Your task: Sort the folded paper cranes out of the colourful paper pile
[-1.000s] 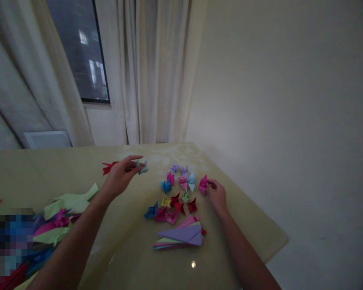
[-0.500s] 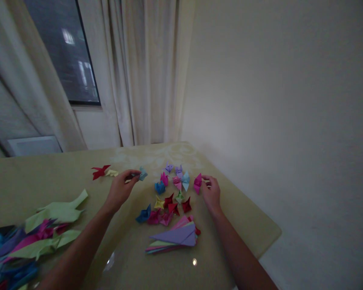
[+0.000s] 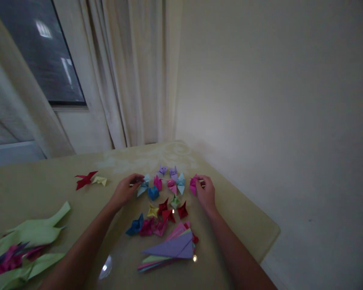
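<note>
A light blue origami crane [image 3: 144, 186] is pinched between the fingertips of my left hand [image 3: 127, 190], just left of a blue folded piece [image 3: 153, 192]. My right hand [image 3: 206, 193] grips a magenta origami crane [image 3: 193, 184] at the right end of the group. Between my hands lie a magenta crane [image 3: 157, 183], a pink crane [image 3: 172, 185] and another light blue crane [image 3: 180, 183]. Two lilac cranes [image 3: 173, 172] sit behind them. Nearer me are a yellow star-like fold [image 3: 153, 210], a green one [image 3: 175, 201] and several red ones [image 3: 183, 210].
A fan of folded paper strips [image 3: 169, 249] lies in front. Larger green paper shapes [image 3: 38, 231] and magenta folds [image 3: 10, 259] pile up at left. A red crane [image 3: 85, 180] and a pale yellow one [image 3: 99, 180] rest farther back. Wall [image 3: 260, 121] borders the table's right side.
My left hand has brought the light blue crane down beside the blue piece. My right hand stays on the magenta crane. The view has turned slightly right.
</note>
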### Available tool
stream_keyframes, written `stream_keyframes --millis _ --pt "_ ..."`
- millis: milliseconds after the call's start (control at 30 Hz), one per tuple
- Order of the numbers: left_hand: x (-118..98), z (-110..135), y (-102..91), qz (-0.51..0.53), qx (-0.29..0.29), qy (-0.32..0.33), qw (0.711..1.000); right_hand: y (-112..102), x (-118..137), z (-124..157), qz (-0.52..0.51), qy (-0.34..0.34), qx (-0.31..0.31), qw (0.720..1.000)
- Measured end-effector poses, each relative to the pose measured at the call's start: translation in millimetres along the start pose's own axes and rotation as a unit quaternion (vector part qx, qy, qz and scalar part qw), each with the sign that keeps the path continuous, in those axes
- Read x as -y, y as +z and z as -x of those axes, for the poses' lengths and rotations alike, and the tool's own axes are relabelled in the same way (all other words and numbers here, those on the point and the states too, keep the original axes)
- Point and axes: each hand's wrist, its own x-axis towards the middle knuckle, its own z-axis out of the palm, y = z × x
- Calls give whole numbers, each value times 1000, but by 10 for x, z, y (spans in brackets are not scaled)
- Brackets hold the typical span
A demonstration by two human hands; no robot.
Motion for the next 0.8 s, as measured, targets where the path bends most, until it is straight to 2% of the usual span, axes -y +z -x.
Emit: stream_keyframes --millis 67,133,167,233,333,400,433,500,633,800 --pt "12 -4 -5 -19 40 13 999 -4 5 1 4 0 3 1000" --pt "44 -6 -78 -98 44 19 994 -11 10 1 9 0 7 1000" --pt "71 -4 -136 -147 28 16 989 -16 10 0 11 0 9 1000" --pt "147 14 -277 -244 -40 -8 969 -24 7 -2 12 3 16 1000" --pt "284 97 -487 -358 -124 -86 921 -33 -5 -5 13 10 19 1000" --pt "355 164 -596 -407 -121 -142 894 -34 -9 -6 15 11 16 1000" --pt "375 189 -640 -416 -103 -156 890 -35 -10 -6 16 10 14 1000" --pt "383 210 -711 -422 -68 -153 891 -34 -7 -3 14 8 12 1000" --pt "309 149 -783 -414 -32 -106 904 -34 12 7 11 3 14 1000" --pt "42 52 -757 -375 -14 -57 925 -52 104 26 15 -4 9 1000"
